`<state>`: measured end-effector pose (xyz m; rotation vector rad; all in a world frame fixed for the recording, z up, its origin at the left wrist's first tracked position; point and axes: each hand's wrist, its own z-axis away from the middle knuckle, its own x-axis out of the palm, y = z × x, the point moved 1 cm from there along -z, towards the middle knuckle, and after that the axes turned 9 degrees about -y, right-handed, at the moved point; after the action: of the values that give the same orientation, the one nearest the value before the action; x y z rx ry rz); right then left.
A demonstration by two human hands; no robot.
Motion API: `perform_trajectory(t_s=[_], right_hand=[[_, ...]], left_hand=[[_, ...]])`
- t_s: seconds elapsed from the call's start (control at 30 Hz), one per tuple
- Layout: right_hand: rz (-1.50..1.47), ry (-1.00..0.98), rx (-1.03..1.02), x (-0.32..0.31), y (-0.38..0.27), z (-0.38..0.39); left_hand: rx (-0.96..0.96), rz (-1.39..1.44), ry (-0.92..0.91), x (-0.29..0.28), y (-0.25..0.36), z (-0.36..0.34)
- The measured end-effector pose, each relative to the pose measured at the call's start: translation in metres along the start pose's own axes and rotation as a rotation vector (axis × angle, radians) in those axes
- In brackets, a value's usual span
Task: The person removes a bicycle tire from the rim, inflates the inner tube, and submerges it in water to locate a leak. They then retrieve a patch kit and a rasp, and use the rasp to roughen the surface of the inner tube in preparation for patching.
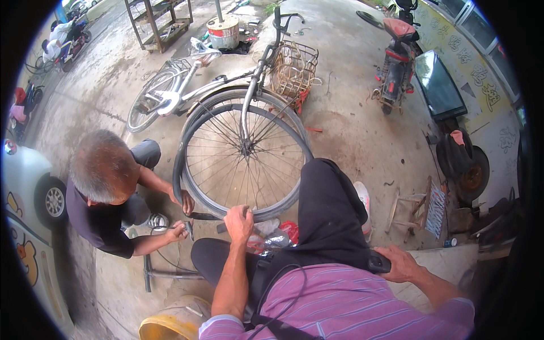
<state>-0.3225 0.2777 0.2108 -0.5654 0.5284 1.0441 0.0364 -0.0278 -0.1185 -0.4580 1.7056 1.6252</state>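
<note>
My left hand is closed at the near rim of the bicycle's front wheel, where a black inner tube runs into it. The tube hangs loose round the wheel's left side. By my right thigh, my right hand is closed round a small black device. Across from my left hand crouches a person in a dark shirt. One of that person's hands touches the tube; the other holds a hose head beside it.
A floor pump lies near a yellow bucket. The bicycle's wire basket and silver frame extend behind the wheel. Red and silver wrappers lie under it. A scooter stands at right; a white vehicle is at left.
</note>
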Motion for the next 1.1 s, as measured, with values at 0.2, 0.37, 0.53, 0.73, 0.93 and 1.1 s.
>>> perform_trajectory(t_s=[0.2, 0.37, 0.53, 0.73, 0.93, 1.1], right_hand=[[0.176, -0.179, -0.518, -0.012, 0.018, -0.030], [0.296, 0.032, -0.385, 0.001, -0.007, -0.047], [0.277, 0.390, -0.129, 0.013, -0.013, -0.051], [0.350, 0.332, 0.041, 0.026, 0.030, -0.034], [-0.218, 0.253, 0.155, 0.016, -0.021, -0.060], [-0.442, 0.460, 0.000, 0.018, -0.038, -0.054]], left_hand=[[-0.019, 0.027, -0.009, -0.001, 0.007, -0.002], [-0.020, 0.036, -0.006, -0.002, 0.002, -0.001], [-0.027, 0.086, -0.022, 0.000, -0.003, -0.002], [-0.017, 0.081, -0.021, 0.005, -0.006, -0.003], [-0.038, 0.078, -0.001, -0.001, -0.003, -0.003], [-0.048, 0.087, 0.000, 0.000, -0.001, -0.003]])
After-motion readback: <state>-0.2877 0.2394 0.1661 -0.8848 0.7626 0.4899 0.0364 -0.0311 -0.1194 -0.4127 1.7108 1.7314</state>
